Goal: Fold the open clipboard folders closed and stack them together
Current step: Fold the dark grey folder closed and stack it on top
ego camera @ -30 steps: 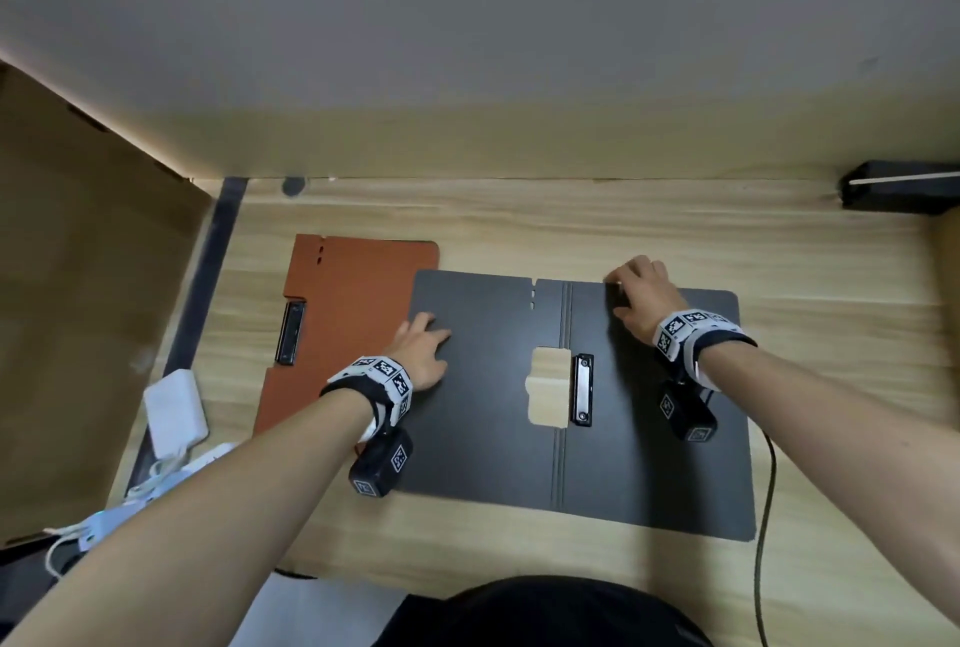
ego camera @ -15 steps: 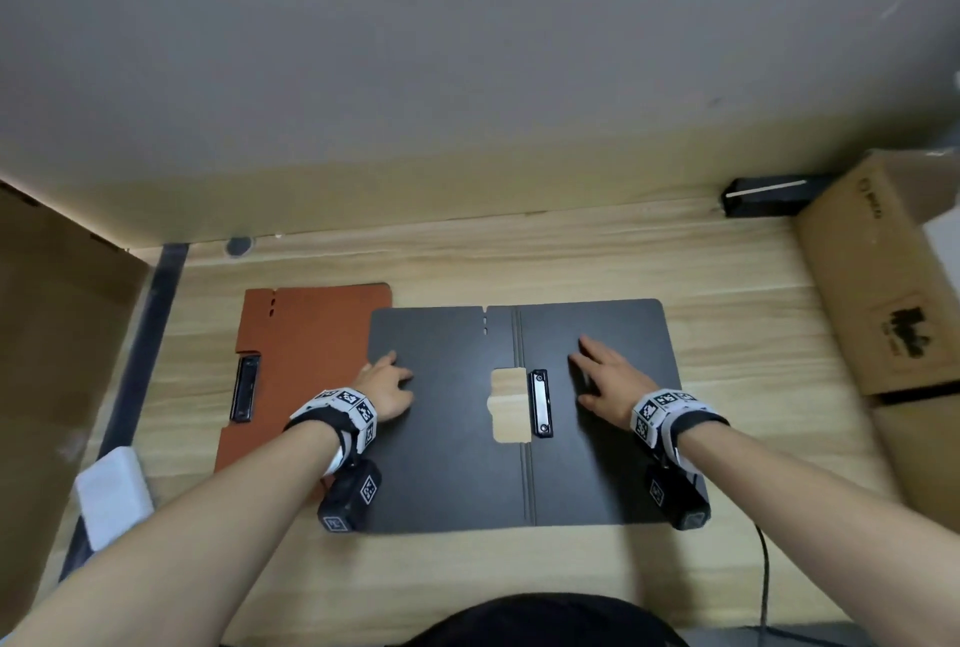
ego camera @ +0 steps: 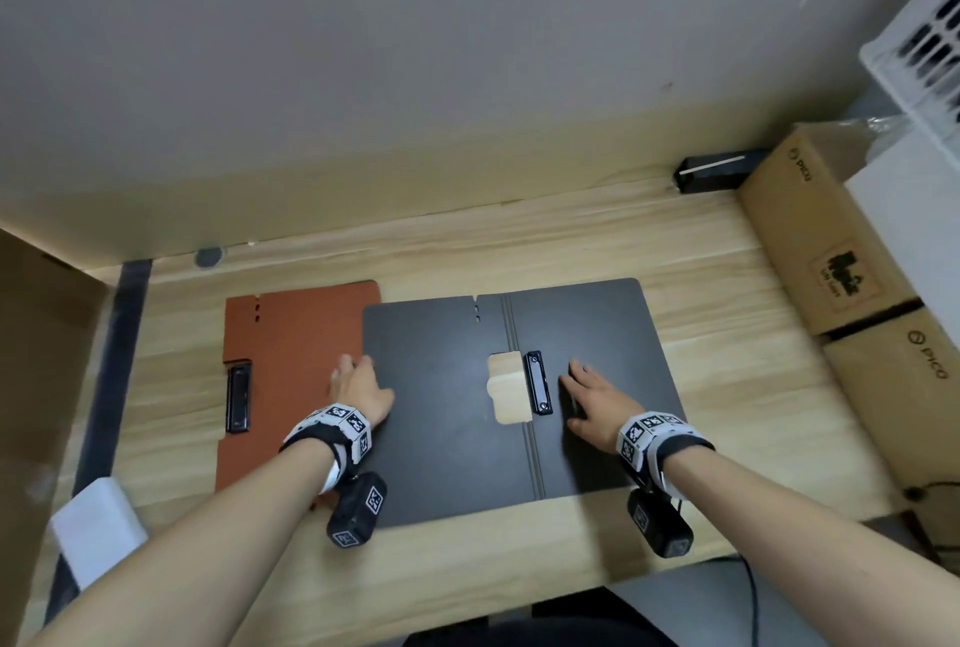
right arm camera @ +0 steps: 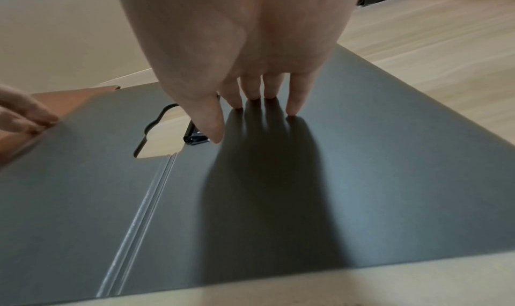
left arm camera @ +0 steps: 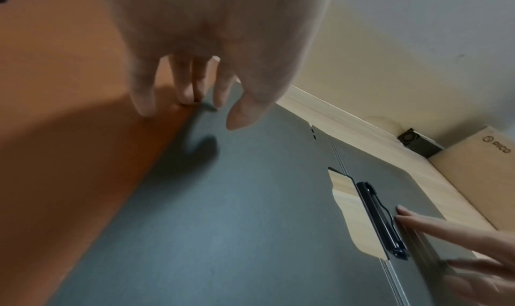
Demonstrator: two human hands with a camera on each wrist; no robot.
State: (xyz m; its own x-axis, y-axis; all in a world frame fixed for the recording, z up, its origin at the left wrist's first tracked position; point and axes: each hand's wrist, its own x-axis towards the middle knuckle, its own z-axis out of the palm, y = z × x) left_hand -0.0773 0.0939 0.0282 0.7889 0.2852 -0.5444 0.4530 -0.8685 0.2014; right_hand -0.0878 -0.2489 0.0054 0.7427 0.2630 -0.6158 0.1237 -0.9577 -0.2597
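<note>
Wooden desk [ego camera: 717, 350] against a pale wall, and on it, dead centre, the black folder [ego camera: 441, 418] lies spread open and flat, its spine crease running from twelve to six. Its metal clip [ego camera: 537, 383] sits just right of that crease, beside a cut-out through which the wood shows.

To close it well, I reckon the left hand [ego camera: 358, 386] should get its fingertips under the nine o'clock edge and swing that half over toward three, while the right hand [ego camera: 597, 399] pins the clip half so the folder does not slide. The right hand then has to slip out before the cover lands. The cut-out should settle round the clip; if it misses, the cover will likely sit proud.

The left hand's fingers [left arm camera: 145, 99] are loosely spread and straight, their tips at the black folder's left edge, right where it overlaps the orange one; whether any tip is under the edge yet I cannot tell. The right hand lies flat and wide, fingers [right arm camera: 292, 103] pressing the right half just beside the clip, holding nothing.

The black folder is matt, thin and stiff-looking, with rounded corners and two small holes near the top of the spine.

At nine o'clock the orange folder [ego camera: 291, 360] lies partly beneath it, with its own clip [ego camera: 238, 396]. Cardboard boxes [ego camera: 831, 251] stand at three o'clock, off the desk's right end.
</note>
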